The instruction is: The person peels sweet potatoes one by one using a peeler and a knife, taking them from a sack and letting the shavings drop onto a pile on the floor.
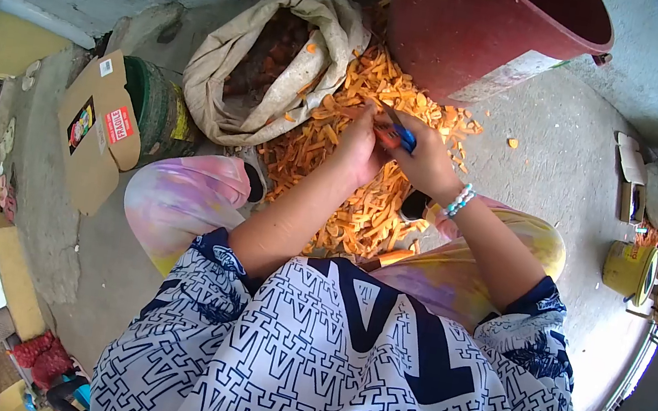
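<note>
From where I stood, the big red bin (455, 41) loomed behind a sprawling heap of cut orange pieces (337, 181). An open, pale sack (221, 62) slumped against the heap's left side. Above the heap, the right hand (429, 159) gripped a blue-handled knife (407, 139); the left hand (360, 155) grasped a small orange chunk (387, 137) close to it.

The orange piece (388, 137) in the left hand (361, 147) is blurred, the red tub (466, 26) (its rim) cut off.
</note>
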